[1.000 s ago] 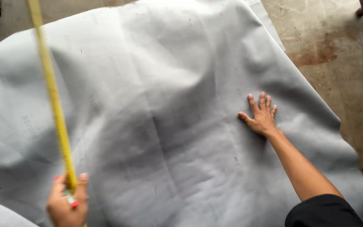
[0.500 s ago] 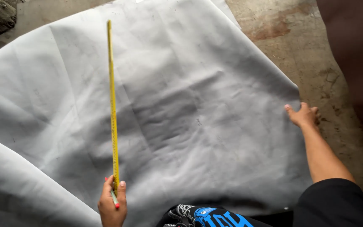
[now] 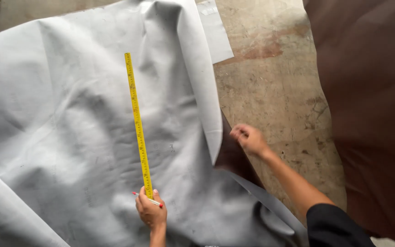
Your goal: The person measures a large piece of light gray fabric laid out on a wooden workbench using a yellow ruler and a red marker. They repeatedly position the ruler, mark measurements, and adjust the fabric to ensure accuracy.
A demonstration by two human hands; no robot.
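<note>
Head view. A large sheet of pale grey material [image 3: 69, 114] is spread over a stained concrete floor [image 3: 270, 91] and serves as the landmark here. A long yellow ruler [image 3: 138, 128] lies roughly lengthwise on the sheet, near its middle, running from the near edge away from the wearer. The left hand [image 3: 151, 211] is closed around the near end of the ruler and also pinches a slim red-and-white pen or pencil [image 3: 147, 200] crosswise between the fingers; holding both in one hand appears to leave the other hand free for the material. The right hand [image 3: 248, 138], at the sheet's right border, is curled shut on the edge of the sheet, which is folded back toward the ruler so that its dark brown underside [image 3: 232, 158] shows; the fold seems to result from this grip lifting the border. Right of the sheet, across the bare floor, lies a broad brown sheet [image 3: 371, 114]. A smaller pale piece [image 3: 216, 36] sits at the grey sheet's far right corner. The ruler thus lies well left of the right hand and directly beyond the left.
</note>
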